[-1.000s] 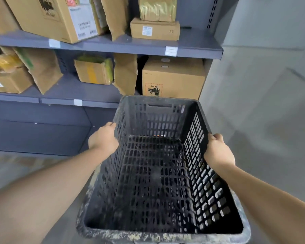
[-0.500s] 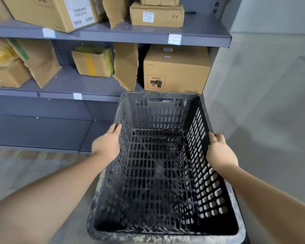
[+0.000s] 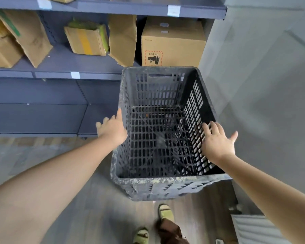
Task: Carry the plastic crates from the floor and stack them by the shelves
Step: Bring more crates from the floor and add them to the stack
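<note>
Crate base hidden; left hand, right hand spread.

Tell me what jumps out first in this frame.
A black slatted plastic crate fills the centre, in front of the grey shelves. The left hand and right hand are spread open at its side walls, not gripping. Behind it, a cardboard box with a red-bordered UN 3481 label sits on the shelf.
</note>
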